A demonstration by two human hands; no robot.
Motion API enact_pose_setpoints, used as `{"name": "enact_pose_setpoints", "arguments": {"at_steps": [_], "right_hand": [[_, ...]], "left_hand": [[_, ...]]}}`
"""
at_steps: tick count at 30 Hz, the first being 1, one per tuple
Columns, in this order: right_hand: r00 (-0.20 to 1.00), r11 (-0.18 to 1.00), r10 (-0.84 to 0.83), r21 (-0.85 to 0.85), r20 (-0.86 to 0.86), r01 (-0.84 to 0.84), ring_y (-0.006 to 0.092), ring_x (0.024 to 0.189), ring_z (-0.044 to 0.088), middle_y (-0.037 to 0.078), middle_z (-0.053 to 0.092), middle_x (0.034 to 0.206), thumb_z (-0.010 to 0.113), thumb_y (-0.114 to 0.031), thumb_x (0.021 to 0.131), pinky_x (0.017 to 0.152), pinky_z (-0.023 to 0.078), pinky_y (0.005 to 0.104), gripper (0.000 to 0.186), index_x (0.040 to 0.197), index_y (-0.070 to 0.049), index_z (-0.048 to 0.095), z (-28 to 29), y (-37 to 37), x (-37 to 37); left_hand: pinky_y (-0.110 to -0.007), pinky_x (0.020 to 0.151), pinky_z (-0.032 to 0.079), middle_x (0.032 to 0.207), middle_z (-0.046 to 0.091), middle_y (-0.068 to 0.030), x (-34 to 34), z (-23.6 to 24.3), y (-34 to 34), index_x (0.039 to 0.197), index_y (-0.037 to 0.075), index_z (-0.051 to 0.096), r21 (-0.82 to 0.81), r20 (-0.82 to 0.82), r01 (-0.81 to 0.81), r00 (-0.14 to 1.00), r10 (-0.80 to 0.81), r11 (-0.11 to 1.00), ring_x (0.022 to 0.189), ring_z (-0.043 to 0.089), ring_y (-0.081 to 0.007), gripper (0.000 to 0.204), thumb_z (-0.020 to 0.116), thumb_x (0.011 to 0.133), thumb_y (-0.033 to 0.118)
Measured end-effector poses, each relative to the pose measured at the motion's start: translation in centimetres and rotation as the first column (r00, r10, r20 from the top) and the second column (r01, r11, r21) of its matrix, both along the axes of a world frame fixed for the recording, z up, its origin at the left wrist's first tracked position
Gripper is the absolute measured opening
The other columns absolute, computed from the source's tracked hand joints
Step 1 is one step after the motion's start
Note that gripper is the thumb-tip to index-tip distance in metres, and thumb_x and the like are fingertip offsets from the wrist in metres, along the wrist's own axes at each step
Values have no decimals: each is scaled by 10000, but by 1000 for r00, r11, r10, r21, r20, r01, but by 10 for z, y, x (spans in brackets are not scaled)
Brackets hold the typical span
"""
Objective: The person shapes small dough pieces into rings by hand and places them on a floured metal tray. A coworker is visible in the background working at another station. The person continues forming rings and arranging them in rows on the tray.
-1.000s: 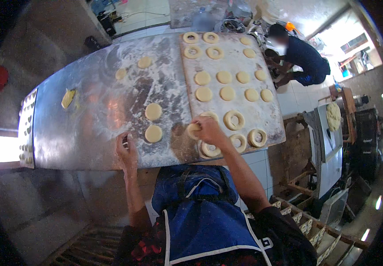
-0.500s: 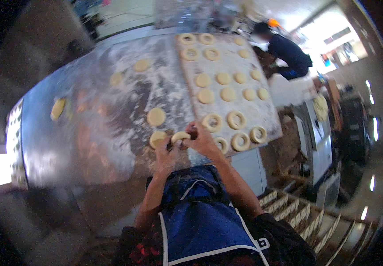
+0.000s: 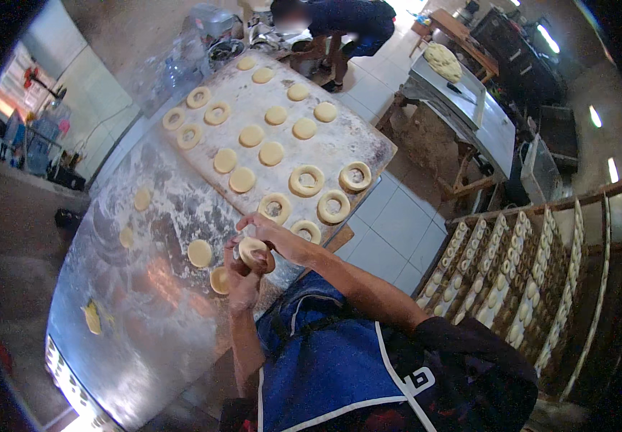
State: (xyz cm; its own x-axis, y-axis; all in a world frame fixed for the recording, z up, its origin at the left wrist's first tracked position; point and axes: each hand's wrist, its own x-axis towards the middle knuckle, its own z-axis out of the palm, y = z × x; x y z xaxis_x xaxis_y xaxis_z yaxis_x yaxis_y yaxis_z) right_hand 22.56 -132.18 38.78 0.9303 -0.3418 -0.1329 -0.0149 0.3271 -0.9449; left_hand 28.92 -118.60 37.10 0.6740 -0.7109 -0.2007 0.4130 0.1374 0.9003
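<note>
Both hands are closed round a pale dough ring, held just above the near edge of the table. My left hand grips it from below and the left. From the right, my right hand curls over it, some of its fingers hidden by the ring. Two flat dough rounds, one upper and one lower, lie on the metal beside my left hand, the lower partly covered by it. Past my right hand, shaped dough rings and flat dough discs sit on a floured board.
The metal table is dusted with flour and bears a yellow scrap at left. A rack with trays of dough pieces stands at right. Another person bends beyond the board. A large dough mass rests on a side table.
My view has swung to the right, bringing more of the rack into sight. The held ring has tilted so its face shows, and my hands have come closer together around it.
</note>
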Motion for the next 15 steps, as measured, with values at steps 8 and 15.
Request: {"name": "enact_pose_setpoints", "arguments": {"at_steps": [8,15], "right_hand": [[981,879,-156,-437,114,191,178,556,537,91,526,572,373,-372,1003,499,403,353,514,744,21,580,-10,-36,-1],[974,877,-226,-436,0,203,148,564,541,98,608,610,412,-357,992,529,424,331,539,703,64,585,15,-71,-23]], "left_hand": [[-305,602,475,822,497,-79,6,11,-62,1043,57,410,-69,-81,-197,978,191,978,755,539,-175,247,405,890,251],[-385,735,475,774,554,-90,-27,0,-126,877,3,476,-98,48,-530,843,536,842,736,559,-284,363,397,948,351]]}}
